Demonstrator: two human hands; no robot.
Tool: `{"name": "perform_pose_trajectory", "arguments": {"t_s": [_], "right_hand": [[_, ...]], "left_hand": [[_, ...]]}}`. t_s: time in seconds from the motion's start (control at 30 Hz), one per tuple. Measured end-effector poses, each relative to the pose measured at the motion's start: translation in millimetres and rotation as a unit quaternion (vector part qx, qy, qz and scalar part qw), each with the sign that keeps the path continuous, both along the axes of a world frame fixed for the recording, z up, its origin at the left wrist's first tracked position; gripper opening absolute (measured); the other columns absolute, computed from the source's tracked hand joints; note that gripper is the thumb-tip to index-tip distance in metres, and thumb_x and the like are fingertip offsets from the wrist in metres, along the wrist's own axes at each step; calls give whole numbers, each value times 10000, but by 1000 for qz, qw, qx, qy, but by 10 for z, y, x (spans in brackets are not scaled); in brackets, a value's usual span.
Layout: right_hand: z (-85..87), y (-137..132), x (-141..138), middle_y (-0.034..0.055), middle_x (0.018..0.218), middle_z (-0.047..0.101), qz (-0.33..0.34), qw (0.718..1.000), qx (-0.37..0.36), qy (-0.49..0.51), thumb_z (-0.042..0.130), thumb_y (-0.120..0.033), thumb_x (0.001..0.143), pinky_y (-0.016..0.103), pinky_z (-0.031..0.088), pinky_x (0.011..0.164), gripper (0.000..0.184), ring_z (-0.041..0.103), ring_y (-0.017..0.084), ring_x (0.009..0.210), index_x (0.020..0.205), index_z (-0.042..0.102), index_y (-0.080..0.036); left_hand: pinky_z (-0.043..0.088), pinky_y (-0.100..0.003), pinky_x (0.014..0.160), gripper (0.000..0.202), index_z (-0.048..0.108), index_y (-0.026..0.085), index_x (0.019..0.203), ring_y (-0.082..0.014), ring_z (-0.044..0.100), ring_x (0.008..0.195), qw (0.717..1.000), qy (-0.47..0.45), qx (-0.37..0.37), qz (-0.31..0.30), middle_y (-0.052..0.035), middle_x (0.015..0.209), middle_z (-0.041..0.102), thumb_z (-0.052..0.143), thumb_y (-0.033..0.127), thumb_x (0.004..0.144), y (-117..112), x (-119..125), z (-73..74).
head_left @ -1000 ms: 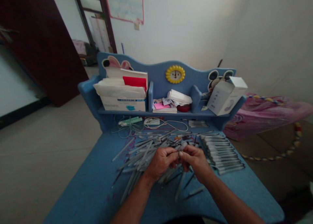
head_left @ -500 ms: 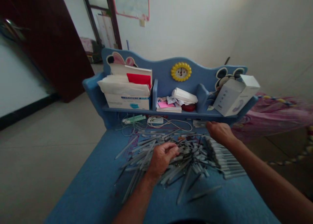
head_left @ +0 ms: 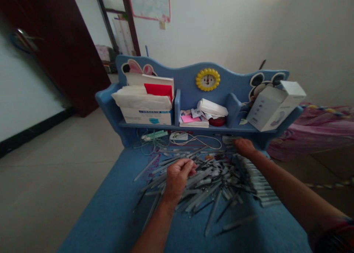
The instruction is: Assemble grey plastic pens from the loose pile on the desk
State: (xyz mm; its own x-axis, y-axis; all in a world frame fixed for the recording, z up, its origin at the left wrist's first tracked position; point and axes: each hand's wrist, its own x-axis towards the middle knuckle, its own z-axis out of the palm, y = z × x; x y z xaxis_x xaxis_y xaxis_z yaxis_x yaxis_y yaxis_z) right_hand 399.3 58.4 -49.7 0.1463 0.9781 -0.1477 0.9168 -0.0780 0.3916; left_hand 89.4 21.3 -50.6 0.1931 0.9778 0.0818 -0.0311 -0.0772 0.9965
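A loose heap of slim, see-through pens (head_left: 203, 199), some with dark parts, covers the middle of the blue desk. My left hand (head_left: 177, 179) is over the heap's left part, thumb and fingers pinched together; anything between them is too small or hidden to make out. Farther back, my right hand (head_left: 245, 147) is closed beside a small clear bundle (head_left: 228, 139) under the shelf. Its fingertips are blurred, so what it grips cannot be seen. Below the right wrist, a neat row of pens (head_left: 265, 190) lies side by side.
A blue shelf (head_left: 193, 127) spans the desk's back, carrying a mask box (head_left: 146, 115), papers (head_left: 193, 122), a rolled white item (head_left: 212, 107) and a white carton (head_left: 272, 107). A white cable (head_left: 204, 140) and a green-and-white object (head_left: 155, 135) lie beneath it. Pink cloth (head_left: 293, 139) hangs at right.
My left hand has drawn back a little to the left over the heap. My right hand has shifted slightly left near the clear bundle. The whole view has turned a little.
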Motion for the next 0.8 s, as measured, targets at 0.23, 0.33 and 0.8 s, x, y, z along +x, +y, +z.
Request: {"name": "perform_pose_trajectory", "arguments": {"t_s": [0.23, 0.33, 0.8], "right_hand": [[84, -210, -368, 79, 1014, 621, 96, 994, 0, 44, 471, -181, 882, 316, 483, 744, 218, 614, 193, 896, 1084, 554, -174], [84, -183, -582, 80, 1036, 611, 149, 987, -12, 64, 470, -159, 878, 314, 481, 750, 219, 606, 192, 909, 1080, 555, -172], [-17, 146, -791, 70, 1085, 571, 180, 980, -70, 41, 520, -296, 871, 387, 491, 775, 276, 579, 186, 916, 1099, 539, -142]], "left_hand": [[441, -217, 519, 215, 657, 153, 658, -125, 551, 515, 999, -10, 13, 39, -13, 547, 618, 570, 327, 750, 36, -12, -33], [438, -217, 509, 221, 656, 150, 654, -127, 548, 509, 999, -11, 10, 40, -14, 540, 613, 576, 337, 740, 35, -1, -37], [443, -222, 535, 231, 653, 151, 674, -119, 544, 523, 996, -17, 11, 91, -14, 601, 631, 597, 369, 727, 148, -134, -19]]}}
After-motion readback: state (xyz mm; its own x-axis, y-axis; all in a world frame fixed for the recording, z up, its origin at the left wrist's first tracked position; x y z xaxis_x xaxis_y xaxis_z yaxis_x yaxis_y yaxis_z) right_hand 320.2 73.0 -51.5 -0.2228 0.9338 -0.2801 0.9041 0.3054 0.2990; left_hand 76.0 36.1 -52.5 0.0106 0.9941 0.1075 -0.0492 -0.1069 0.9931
